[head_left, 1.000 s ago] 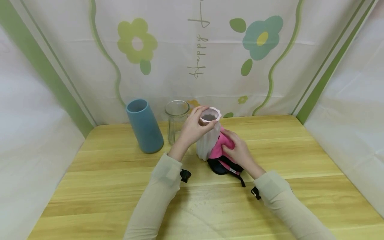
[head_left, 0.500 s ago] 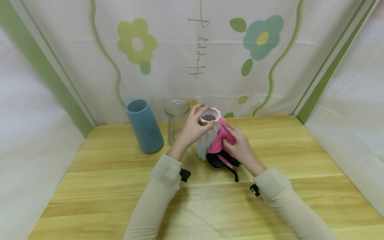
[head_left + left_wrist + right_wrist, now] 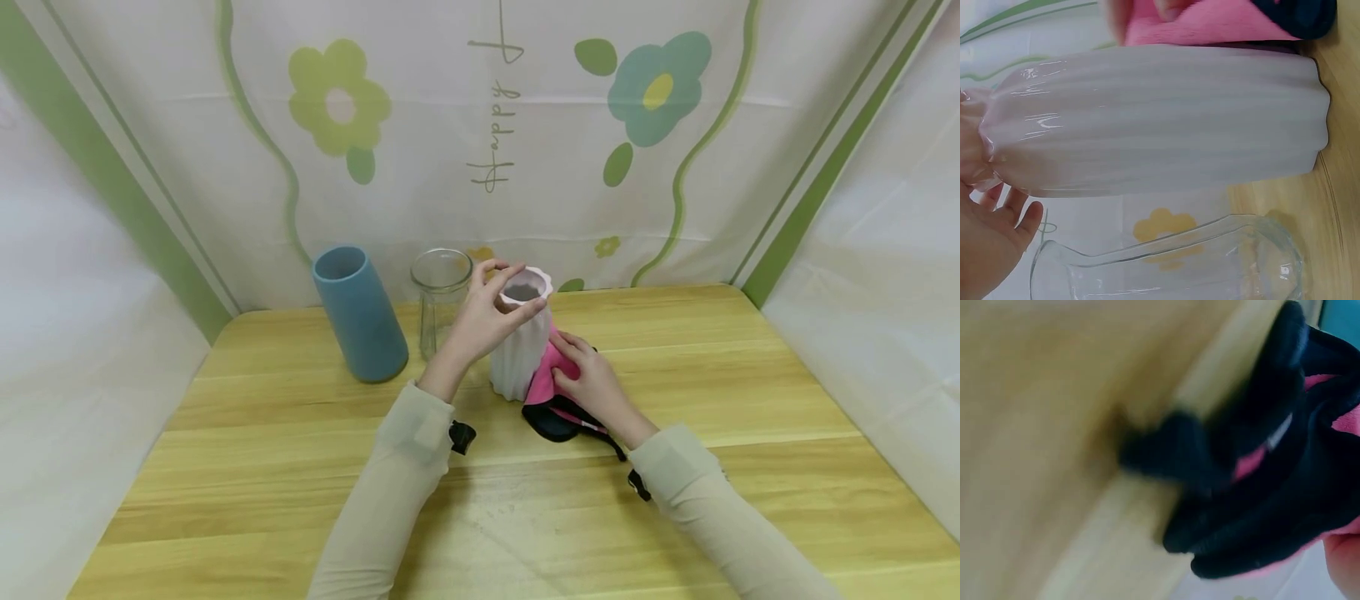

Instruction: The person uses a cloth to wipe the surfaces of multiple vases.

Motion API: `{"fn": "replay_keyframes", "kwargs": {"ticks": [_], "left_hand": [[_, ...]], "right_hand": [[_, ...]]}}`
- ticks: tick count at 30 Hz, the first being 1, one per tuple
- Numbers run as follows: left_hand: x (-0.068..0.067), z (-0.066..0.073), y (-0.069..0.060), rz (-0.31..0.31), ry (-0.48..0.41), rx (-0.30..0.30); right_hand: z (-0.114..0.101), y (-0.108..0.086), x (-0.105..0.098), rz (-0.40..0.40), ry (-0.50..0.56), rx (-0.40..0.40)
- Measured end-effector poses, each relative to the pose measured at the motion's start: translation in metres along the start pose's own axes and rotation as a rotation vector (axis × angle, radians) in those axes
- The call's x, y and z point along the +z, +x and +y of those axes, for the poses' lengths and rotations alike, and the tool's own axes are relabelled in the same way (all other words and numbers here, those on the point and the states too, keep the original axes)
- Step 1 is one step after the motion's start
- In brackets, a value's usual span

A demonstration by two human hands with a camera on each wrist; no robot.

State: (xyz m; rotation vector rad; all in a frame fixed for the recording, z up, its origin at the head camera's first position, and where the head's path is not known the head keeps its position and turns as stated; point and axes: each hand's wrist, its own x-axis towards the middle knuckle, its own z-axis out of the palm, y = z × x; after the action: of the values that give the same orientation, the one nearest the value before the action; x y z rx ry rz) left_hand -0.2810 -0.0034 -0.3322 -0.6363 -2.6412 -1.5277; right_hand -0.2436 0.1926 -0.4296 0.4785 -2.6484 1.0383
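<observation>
A white fluted vase (image 3: 516, 358) with a scalloped rim stands upright on the table. My left hand (image 3: 482, 323) grips it around the neck, thumb at the near side and fingers at the far side. The left wrist view shows the vase's glossy ribbed body (image 3: 1160, 119) lengthwise. In my right hand (image 3: 596, 383) is a pink cloth (image 3: 546, 379) with black edging, pressed against the vase's right side. Folds of the cloth's black trim (image 3: 1285, 481) hang near the tabletop in the right wrist view, partly blurred. Most right fingertips are hidden there.
A clear glass vase (image 3: 437, 325) stands just left of the white one, partly behind my left hand. Farther left is a tall blue vase (image 3: 362, 321). The wooden table (image 3: 262, 467) ends at a printed curtain (image 3: 442, 200).
My right hand slid the cloth up the vase's side toward the rim, then back down. My left hand has stayed at the neck, and the vase has not visibly moved.
</observation>
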Motion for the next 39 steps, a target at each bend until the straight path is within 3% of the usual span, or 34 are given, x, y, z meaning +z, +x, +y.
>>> {"fn": "replay_keyframes", "kwargs": {"ticks": [4,10,20,24,30,39], "left_hand": [[0.0,0.001,0.0,0.001,-0.012,0.012],[0.002,0.002,-0.002,0.014,0.0,0.005],[0.001,0.002,-0.004,0.006,0.027,0.007],[0.001,0.002,-0.004,-0.002,0.039,0.019],[0.002,0.001,-0.004,-0.011,0.023,0.032],[0.0,0.002,-0.004,-0.015,0.023,0.021]], "right_hand": [[0.001,-0.002,0.002,-0.019,-0.002,0.023],[-0.005,-0.001,-0.002,0.02,0.045,0.028],[-0.019,0.008,-0.016,0.196,0.131,-0.066],[-0.024,0.009,-0.019,0.224,0.165,-0.075],[-0.02,0.007,-0.015,0.168,0.137,-0.059],[-0.006,-0.002,0.0,-0.01,0.007,0.043]]}}
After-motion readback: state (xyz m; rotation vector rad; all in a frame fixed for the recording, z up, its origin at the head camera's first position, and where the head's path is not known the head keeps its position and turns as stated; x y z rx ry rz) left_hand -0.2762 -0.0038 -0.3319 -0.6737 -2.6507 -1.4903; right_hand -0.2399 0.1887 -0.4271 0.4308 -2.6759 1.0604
